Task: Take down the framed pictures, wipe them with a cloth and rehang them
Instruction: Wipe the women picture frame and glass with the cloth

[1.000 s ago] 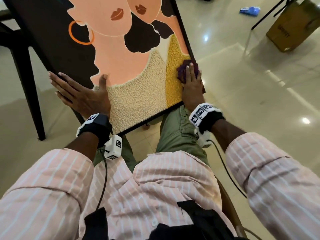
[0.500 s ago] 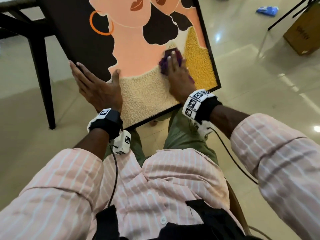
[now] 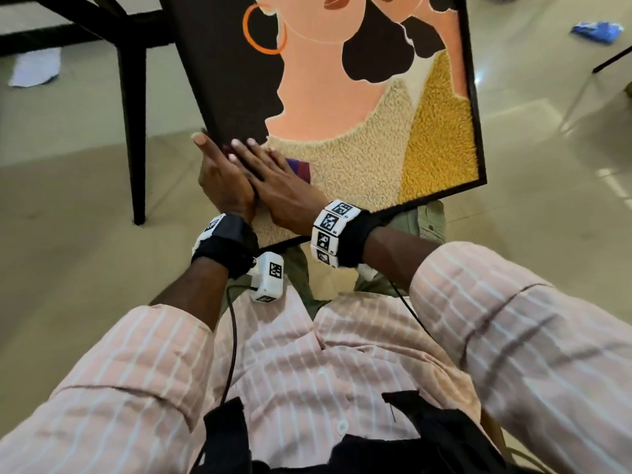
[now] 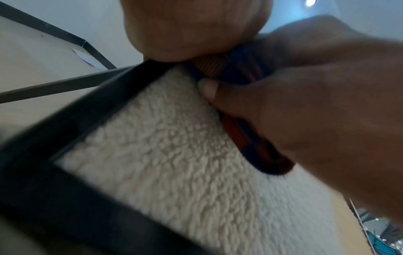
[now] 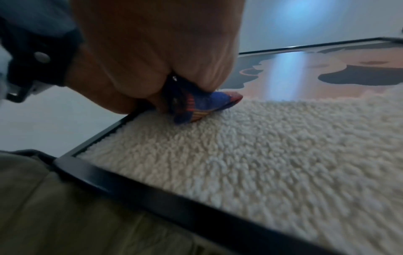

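Observation:
A black-framed picture [image 3: 342,97] of peach figures with tufted cream and yellow patches lies tilted across my lap. My right hand [image 3: 260,165] lies flat on its lower left part, fingers straight, pressing a purple and red cloth [image 3: 301,167] onto the cream tufting. Only a corner of the cloth shows in the head view. The right wrist view has the cloth [image 5: 196,107] bunched under the palm beside the frame's edge. My left hand [image 3: 222,179] rests against the frame's left edge with straight fingers, partly under the right hand. The left wrist view shows the cloth [image 4: 250,141] under the right thumb.
A black furniture leg [image 3: 131,114] stands on the glossy floor to the left, with white paper [image 3: 34,66] lying behind it. A blue rag [image 3: 596,30] lies on the floor at the far right near a thin black stand [image 3: 612,59]. My green trousers [image 5: 54,207] are under the frame.
My right hand has swept the cloth leftward across the picture, from the yellow patch at the right edge to the left edge beside my left hand. The left hand stays on that edge.

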